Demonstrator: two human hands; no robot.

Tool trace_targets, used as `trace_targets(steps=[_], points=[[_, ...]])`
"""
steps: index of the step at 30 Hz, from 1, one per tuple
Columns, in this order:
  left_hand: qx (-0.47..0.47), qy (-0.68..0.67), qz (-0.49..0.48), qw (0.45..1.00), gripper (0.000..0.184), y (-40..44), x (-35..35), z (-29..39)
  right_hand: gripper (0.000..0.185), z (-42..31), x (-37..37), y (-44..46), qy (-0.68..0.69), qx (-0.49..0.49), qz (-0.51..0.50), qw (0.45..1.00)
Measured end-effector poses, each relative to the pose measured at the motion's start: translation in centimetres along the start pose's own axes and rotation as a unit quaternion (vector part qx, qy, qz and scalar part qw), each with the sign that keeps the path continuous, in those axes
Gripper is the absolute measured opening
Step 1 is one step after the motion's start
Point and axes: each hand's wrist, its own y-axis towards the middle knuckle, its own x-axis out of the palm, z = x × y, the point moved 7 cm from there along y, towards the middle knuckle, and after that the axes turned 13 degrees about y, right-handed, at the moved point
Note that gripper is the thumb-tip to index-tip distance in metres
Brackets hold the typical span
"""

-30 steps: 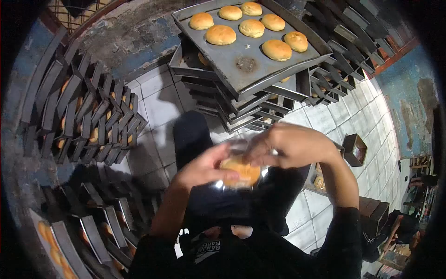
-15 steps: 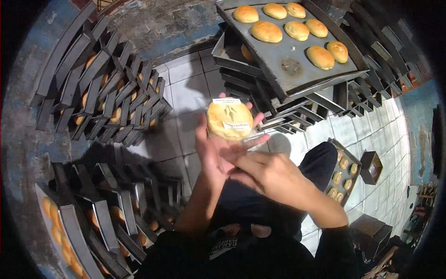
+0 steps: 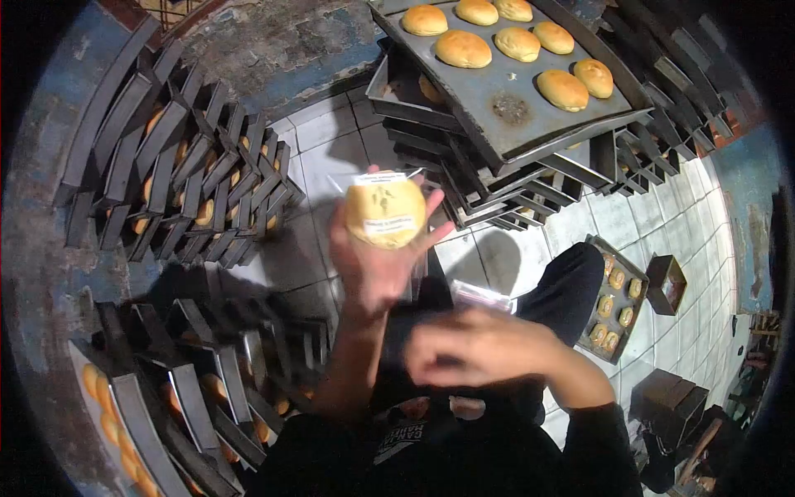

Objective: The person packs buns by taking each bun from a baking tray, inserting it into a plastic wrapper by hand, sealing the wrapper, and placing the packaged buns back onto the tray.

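My left hand [image 3: 377, 265] holds up a round golden bun [image 3: 386, 214] in a clear printed plastic bag, resting against the palm with the fingers behind and beside it. White label strips and a plant-like print show on the bag. My right hand [image 3: 476, 348] is lower and nearer my body, apart from the bun. Its fingers look curled but are smeared by motion, so whether anything is in them is unclear. Just beyond it, around my lap, lies clear plastic with a pale printed edge [image 3: 482, 296], perhaps more bags.
A metal tray [image 3: 509, 108] of unwrapped buns tops a stack of trays ahead right. More tray stacks [image 3: 174, 166] with buns stand on the left. On the tiled floor at right are a tray of wrapped buns [image 3: 613, 302] and a small open tin [image 3: 665, 284].
My right hand has drawn away from the left palm, down toward my body. The bagged bun has shifted slightly left, and the plastic near my lap has come into view.
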Motion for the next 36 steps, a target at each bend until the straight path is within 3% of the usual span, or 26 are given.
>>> trace_targets(steps=[1,2,3,4,5,7,8,10,11,13,14,15,16,17,21,23,27,29,33,35,36], points=[[0.006,0.015,0.001,1.000,0.075,-0.1,-0.4,0.7,0.022,-0.3,0.1,-0.6,0.086,0.042,-0.051,0.994],[0.010,-0.026,-0.015,1.000,0.088,-0.7,-0.6,1.3,0.023,-1.0,-1.6,-1.3,0.075,0.051,0.006,0.996],[0.016,-0.026,-0.015,0.999,0.088,-1.2,-0.9,1.7,0.024,-1.3,-3.2,-1.8,0.063,0.059,0.063,0.994],[0.019,-0.021,-0.033,0.999,0.088,-1.8,-0.8,2.0,0.025,-0.8,-5.1,-1.8,-0.044,0.026,0.174,0.983],[0.020,-0.015,-0.051,0.998,0.088,-2.3,-0.7,2.0,0.028,-1.0,-6.0,-1.3,-0.239,0.020,0.275,0.931],[0.022,-0.026,-0.009,0.999,0.088,-3.1,-0.8,1.4,0.027,0.4,-5.4,1.5,-0.296,-0.048,0.279,0.912],[0.018,0.001,-0.022,1.000,0.085,-3.6,-0.7,1.0,0.027,0.9,-5.3,2.0,-0.296,-0.049,0.282,0.911],[0.016,0.031,-0.038,0.999,0.082,-5.0,-2.1,0.9,0.023,0.8,-5.3,2.7,-0.247,-0.145,0.292,0.913],[0.026,0.099,-0.009,0.995,0.073,-6.1,-5.1,1.1,0.023,1.1,-5.5,2.7,-0.246,-0.147,0.290,0.913],[0.041,0.229,0.051,0.971,0.059,-7.8,-8.9,1.9,0.017,2.7,-7.0,1.1,-0.093,-0.119,0.350,0.925],[0.040,0.228,0.048,0.972,0.059,-8.0,-9.1,1.8,0.014,4.7,-7.3,0.4,-0.071,-0.067,0.380,0.920],[0.084,0.436,0.124,0.887,0.053,-8.5,-8.6,3.1,0.014,6.1,-7.4,-0.1,-0.073,-0.066,0.381,0.919],[0.124,0.618,0.192,0.752,0.050,-8.9,-8.1,4.4,0.014,8.8,-7.6,-0.5,-0.041,0.008,0.380,0.924],[0.123,0.617,0.191,0.753,0.050,-8.7,-8.6,4.1,0.014,11.3,-7.5,-1.0,-0.007,0.081,0.377,0.923],[0.105,0.596,0.171,0.777,0.030,-8.1,-9.7,2.7,0.014,12.7,-7.4,-1.6,0.028,0.080,0.390,0.917],[0.166,0.611,0.139,0.762,0.029,-7.5,-9.4,3.1,0.014,12.9,-7.5,-1.7,0.036,0.094,0.394,0.913],[0.155,0.659,0.136,0.723,0.027,-6.7,-7.9,3.3,0.015,13.5,-7.7,-1.7,0.052,0.106,0.405,0.907],[0.155,0.688,0.176,0.686,0.013,-6.2,-6.9,3.6,0.016,13.7,-7.9,-1.6,0.054,0.112,0.407,0.905],[0.161,0.692,0.137,0.691,0.012,-7.1,-7.6,4.6,0.016,12.2,-8.0,-2.6,0.048,0.117,0.387,0.914],[0.051,0.577,0.166,0.798,0.015,-9.2,-7.0,5.1,0.015,11.8,-7.7,-4.2,0.236,0.148,0.385,0.880],[0.016,0.604,0.167,0.779,0.013,-9.6,-6.9,4.9,0.016,11.9,-7.4,-4.3,0.249,0.184,0.394,0.865]])
